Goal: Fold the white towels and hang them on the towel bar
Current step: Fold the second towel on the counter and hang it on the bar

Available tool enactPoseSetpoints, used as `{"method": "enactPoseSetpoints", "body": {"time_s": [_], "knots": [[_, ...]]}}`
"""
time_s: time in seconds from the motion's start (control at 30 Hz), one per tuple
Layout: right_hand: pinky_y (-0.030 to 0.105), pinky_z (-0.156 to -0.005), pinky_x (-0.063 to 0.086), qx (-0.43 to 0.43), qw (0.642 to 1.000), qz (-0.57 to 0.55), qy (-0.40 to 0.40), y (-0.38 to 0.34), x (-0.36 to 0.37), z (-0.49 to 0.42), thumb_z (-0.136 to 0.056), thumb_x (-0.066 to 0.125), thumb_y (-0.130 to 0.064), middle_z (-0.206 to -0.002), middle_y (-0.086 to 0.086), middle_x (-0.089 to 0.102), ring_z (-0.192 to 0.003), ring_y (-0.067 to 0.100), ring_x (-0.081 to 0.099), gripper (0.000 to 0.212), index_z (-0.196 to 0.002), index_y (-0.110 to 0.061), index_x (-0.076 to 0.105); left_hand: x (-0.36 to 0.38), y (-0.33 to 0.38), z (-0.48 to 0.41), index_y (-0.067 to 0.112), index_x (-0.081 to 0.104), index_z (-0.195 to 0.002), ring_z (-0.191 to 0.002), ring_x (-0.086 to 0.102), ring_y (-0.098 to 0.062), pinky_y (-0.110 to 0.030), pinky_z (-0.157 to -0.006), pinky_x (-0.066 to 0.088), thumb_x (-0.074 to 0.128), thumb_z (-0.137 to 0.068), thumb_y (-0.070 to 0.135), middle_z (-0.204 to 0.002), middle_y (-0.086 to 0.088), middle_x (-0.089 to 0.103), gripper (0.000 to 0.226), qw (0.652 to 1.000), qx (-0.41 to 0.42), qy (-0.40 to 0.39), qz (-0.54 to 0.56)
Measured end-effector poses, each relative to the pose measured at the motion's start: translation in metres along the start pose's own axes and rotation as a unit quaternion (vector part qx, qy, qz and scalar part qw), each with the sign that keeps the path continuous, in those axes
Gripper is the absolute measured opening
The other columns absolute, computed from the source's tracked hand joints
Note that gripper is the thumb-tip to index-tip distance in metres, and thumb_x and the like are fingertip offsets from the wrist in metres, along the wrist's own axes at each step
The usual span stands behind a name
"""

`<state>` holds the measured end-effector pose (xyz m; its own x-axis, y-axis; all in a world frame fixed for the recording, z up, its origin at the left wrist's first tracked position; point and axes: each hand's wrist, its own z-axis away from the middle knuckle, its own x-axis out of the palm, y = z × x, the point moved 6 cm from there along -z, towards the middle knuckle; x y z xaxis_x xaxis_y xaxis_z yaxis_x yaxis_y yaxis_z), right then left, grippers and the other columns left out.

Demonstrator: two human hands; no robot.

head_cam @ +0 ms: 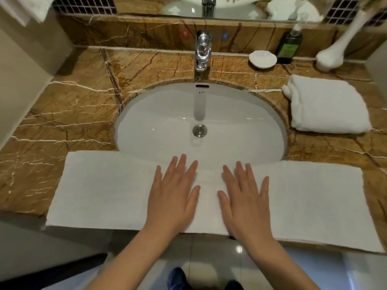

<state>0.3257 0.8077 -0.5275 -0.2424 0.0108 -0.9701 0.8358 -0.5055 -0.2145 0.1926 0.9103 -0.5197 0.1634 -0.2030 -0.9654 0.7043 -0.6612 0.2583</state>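
A long white towel, folded into a flat strip, lies across the front edge of the marble counter, its middle spanning the near rim of the oval white sink and its two ends resting on the stone at either side. Both hands lie flat on the middle of the strip, palms down, fingers straight and spread: the left hand just left of centre, the right hand just right of it, thumbs pointing toward each other with a narrow band of towel between them. Neither hand grips anything. A second white towel, folded into a thick bundle, sits on the counter right of the sink, well apart from the strip. Behind the basin stands a chrome tap. To its right, along the back wall, are a small white dish, a dark green bottle and a white vase. More white towelling hangs at the upper left corner.
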Motion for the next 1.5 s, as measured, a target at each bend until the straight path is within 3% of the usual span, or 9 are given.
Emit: {"method": "enactPoseSetpoints", "body": {"time_s": [0.2, 0.43, 0.53, 0.67, 0.87, 1.13, 1.27, 1.37, 1.5], "knots": [[0.049, -0.118, -0.004, -0.008, 1.0, -0.019, -0.021, 0.0, 0.009, 0.006, -0.095, 0.004, -0.054, -0.16, 0.004, 0.016, -0.148, 0.021, 0.005, 0.065, -0.152, -0.029, 0.019, 0.03, 0.027, 0.005, 0.033, 0.012, -0.152, -0.147, 0.004, -0.017, -0.038, -0.117, -0.008, 0.005, -0.095, 0.052, -0.159, 0.002, 0.006, 0.06, 0.998, -0.002, -0.038, -0.049], [0.039, -0.118, -0.011, -0.071, 0.996, -0.053, -0.016, 0.016, -0.001, 0.007, -0.097, 0.006, -0.051, -0.161, -0.004, 0.003, -0.148, 0.013, -0.008, 0.058, -0.152, -0.034, 0.008, 0.021, 0.028, 0.006, 0.034, 0.011, -0.152, -0.145, -0.005, -0.012, -0.039, -0.116, -0.008, 0.001, -0.093, 0.053, -0.16, 0.002, 0.007, 0.063, 0.998, 0.003, -0.043, -0.055], [0.043, -0.118, -0.007, -0.002, 0.999, -0.021, 0.041, 0.065, -0.021, 0.009, -0.097, 0.011, -0.047, -0.161, -0.001, 0.011, -0.146, 0.012, -0.008, 0.058, -0.152, -0.03, 0.016, 0.001, 0.003, 0.005, 0.028, 0.028, -0.149, -0.146, 0.009, -0.017, -0.046, -0.117, 0.008, 0.013, -0.095, 0.05, -0.158, -0.002, 0.021, 0.06, 0.999, -0.024, -0.012, -0.035], [0.048, -0.118, -0.008, 0.08, 0.997, 0.017, 0.016, 0.125, -0.023, 0.018, -0.098, 0.007, -0.051, -0.162, -0.001, -0.002, -0.147, 0.015, -0.01, 0.06, -0.154, -0.03, 0.004, -0.003, -0.034, 0.011, 0.031, 0.028, -0.149, -0.146, 0.006, -0.015, -0.044, -0.118, 0.004, 0.009, -0.095, 0.052, -0.158, 0.002, 0.019, 0.061, 0.998, -0.026, -0.033, -0.054], [0.046, -0.119, -0.007, 0.078, 0.997, 0.017, 0.016, 0.13, -0.022, 0.026, -0.09, -0.001, -0.055, -0.161, -0.004, -0.003, -0.147, 0.015, -0.007, 0.066, -0.153, -0.033, 0.002, 0.003, -0.04, 0.02, 0.034, 0.025, -0.149, -0.146, 0.012, -0.016, -0.042, -0.119, 0.006, 0.005, -0.095, 0.056, -0.158, 0.004, 0.02, 0.062, 0.996, -0.042, -0.041, -0.061], [0.049, -0.118, -0.004, 0.089, 0.995, 0.047, -0.008, 0.128, -0.023, 0.023, -0.098, 0.013, -0.049, -0.162, 0.002, -0.006, -0.148, 0.021, -0.007, 0.06, -0.153, -0.03, -0.004, 0.004, -0.037, 0.019, 0.032, 0.02, -0.15, -0.148, 0.007, -0.02, -0.042, -0.118, 0.001, 0.0, -0.091, 0.057, -0.16, 0.001, 0.014, 0.068, 0.993, -0.041, -0.074, -0.08], [0.048, -0.119, 0.0, 0.129, 0.991, 0.03, -0.017, 0.116, -0.027, 0.025, -0.101, 0.019, -0.044, -0.162, 0.003, -0.002, -0.149, 0.021, -0.003, 0.058, -0.154, -0.028, 0.003, -0.006, -0.042, 0.009, 0.026, 0.03, -0.148, -0.144, 0.021, -0.022, -0.044, -0.118, 0.007, -0.001, -0.086, 0.059, -0.156, -0.003, 0.026, 0.076, 0.984, 0.044, -0.124, -0.118], [0.045, -0.119, 0.008, 0.203, 0.979, -0.012, 0.013, 0.102, -0.034, 0.036, -0.101, 0.03, -0.038, -0.161, 0.005, 0.011, -0.147, 0.022, 0.009, 0.055, -0.152, -0.024, 0.018, -0.022, -0.04, -0.017, 0.023, 0.053, -0.132, -0.13, 0.044, -0.022, -0.04, -0.11, 0.028, 0.015, -0.09, 0.056, -0.14, -0.003, 0.051, 0.065, 0.972, 0.164, -0.143, -0.091], [0.041, -0.103, 0.035, 0.39, 0.9, -0.13, 0.147, 0.069, -0.039, 0.077, -0.093, 0.053, -0.028, -0.139, 0.01, 0.045, -0.127, 0.026, 0.04, 0.043, -0.134, -0.016, 0.05, -0.028, -0.019, -0.062, 0.032, 0.051, -0.13, -0.121, 0.051, -0.013, -0.03, -0.097, 0.04, 0.031, -0.098, 0.051, -0.133, 0.013, 0.053, 0.042, 0.938, 0.262, -0.225, -0.02]]}}
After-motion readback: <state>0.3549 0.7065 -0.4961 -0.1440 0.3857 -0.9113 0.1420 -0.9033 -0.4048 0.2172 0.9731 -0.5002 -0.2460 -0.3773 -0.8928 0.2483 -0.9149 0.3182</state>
